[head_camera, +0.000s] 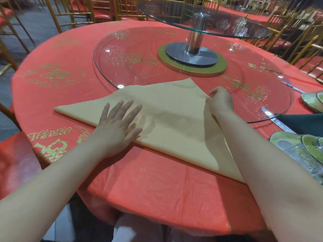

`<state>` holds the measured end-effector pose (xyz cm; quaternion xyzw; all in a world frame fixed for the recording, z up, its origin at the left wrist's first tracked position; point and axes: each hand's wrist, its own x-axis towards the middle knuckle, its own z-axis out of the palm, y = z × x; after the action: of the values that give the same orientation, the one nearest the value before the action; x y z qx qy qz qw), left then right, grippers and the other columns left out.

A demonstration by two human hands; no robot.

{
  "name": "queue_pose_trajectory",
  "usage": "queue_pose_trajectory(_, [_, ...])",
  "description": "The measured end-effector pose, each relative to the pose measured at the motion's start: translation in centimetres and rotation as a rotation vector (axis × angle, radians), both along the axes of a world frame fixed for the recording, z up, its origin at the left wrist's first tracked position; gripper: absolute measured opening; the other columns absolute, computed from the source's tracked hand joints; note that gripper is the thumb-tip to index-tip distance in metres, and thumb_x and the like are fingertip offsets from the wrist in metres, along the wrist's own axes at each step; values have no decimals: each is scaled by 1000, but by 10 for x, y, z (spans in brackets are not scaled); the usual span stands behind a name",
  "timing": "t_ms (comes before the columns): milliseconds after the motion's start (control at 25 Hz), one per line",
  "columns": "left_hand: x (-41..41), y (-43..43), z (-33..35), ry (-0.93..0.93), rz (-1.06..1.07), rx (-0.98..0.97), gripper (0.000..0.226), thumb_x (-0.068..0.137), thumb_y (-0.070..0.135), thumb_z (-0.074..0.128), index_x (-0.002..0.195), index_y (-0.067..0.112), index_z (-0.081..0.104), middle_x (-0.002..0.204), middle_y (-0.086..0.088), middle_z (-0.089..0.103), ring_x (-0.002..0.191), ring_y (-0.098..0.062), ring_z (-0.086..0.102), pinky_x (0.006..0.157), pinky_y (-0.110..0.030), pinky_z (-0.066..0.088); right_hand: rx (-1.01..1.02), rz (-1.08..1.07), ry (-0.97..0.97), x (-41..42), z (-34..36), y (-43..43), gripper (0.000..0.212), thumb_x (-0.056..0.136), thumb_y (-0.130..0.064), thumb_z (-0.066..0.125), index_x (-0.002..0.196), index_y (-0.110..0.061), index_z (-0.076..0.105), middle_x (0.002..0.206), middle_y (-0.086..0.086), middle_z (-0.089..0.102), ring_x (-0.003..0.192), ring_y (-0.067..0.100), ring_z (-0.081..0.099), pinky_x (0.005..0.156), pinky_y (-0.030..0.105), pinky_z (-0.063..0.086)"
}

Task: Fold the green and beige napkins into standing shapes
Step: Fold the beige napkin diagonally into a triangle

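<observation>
A beige napkin (167, 110), folded into a flat triangle, lies on the red tablecloth (153, 186) with its far tip over the edge of the glass turntable. My left hand (118, 128) presses flat on the napkin's near left part, fingers spread and straight. At the triangle's right edge, my right hand (220, 100) pinches the cloth between thumb and fingers. A dark green napkin (304, 123) lies at the far right, partly under the glass rim and cut off by the frame.
A large glass turntable (111, 70) on a steel post (195, 41) fills the table's middle, with a second glass disc above. Green-rimmed plates (311, 145) and a clear glass (297, 154) sit at the right. Gold chairs (78, 13) ring the table.
</observation>
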<state>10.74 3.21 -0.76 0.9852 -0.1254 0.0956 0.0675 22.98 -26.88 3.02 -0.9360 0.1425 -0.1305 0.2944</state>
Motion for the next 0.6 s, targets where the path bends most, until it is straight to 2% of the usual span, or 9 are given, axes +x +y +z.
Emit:
queue_pose_trajectory(120, [-5,6,-4,23,46,-17,79,73,69,3,145,38,5,157,4,3,144,-19,-6,112,-41,-15,-25,-23,16,9,-3,4,24,85,-6,46,106,-13,55,111,8,61,100,28,55,76,33,41])
queue_pose_trajectory(280, [5,18,-7,96,131,-13,76,78,70,7,146,37,3,157,3,-3,144,-18,-10,112,-43,-15,25,-85,20,21,-2,3,26,83,-4,43,103,-14,56,113,9,59,92,26,51,73,31,37])
queue_pose_trajectory(400, [10,23,-12,208,187,5,64,90,60,20,146,36,0,157,1,-7,144,-19,-9,115,-45,-9,-22,-95,27,22,-4,4,27,83,-3,42,104,-13,56,113,9,59,98,28,52,74,32,37])
queue_pose_trajectory(520, [11,24,-14,224,202,2,64,90,60,21,146,37,2,158,2,-3,144,-21,-5,115,-46,-6,-54,-101,22,21,-2,4,26,84,-4,42,105,-13,55,114,10,59,102,30,52,76,34,38])
queue_pose_trajectory(600, [11,23,-13,225,207,-1,64,89,61,20,146,37,4,158,2,-1,144,-21,-4,115,-47,-5,-164,-68,-2,12,2,13,24,86,-10,48,109,-13,55,119,12,55,109,32,48,84,37,38])
